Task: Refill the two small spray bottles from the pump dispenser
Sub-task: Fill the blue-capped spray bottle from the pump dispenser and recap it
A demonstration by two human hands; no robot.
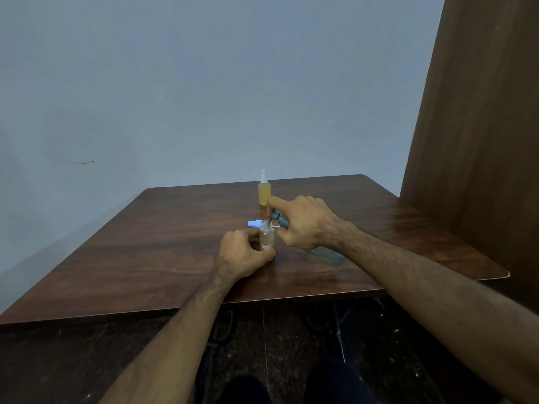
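Seated at the near edge of a dark wooden table (pixel 163 258), knees just visible below. Toward the middle of the tabletop, left hand (pixel 243 253) curled round the lower body of a small open bottle (pixel 267 237), steadying it upright on the wood; amber liquid up to roughly the shoulder, red-and-white label facing the camera. Just behind that bottle's neck, a light blue spray cap (pixel 253 223), off the bottle, whether lying on the wood or pinched in the fingers hard to tell. To the right, right hand (pixel 306 223) wrapped around a tilted blue-grey pump dispenser (pixel 326 255), base pointing back toward the right arm, dark pump head (pixel 278 218) leaning over the open neck, forefinger stretched out above the pump. Nozzle apparently touching or just above the rim; contact not clear.

Judged to be mid-fill on the second bottle: farther back, close to the far edge, a second small spray bottle (pixel 264 191) standing alone, white sprayer fitted, full of yellow liquid, seemingly finished.

Next, by this reading: press the pump with nozzle held over the narrow mouth, watch the level, then set the dispenser down and screw the blue cap back on. Spill risk at the small opening.
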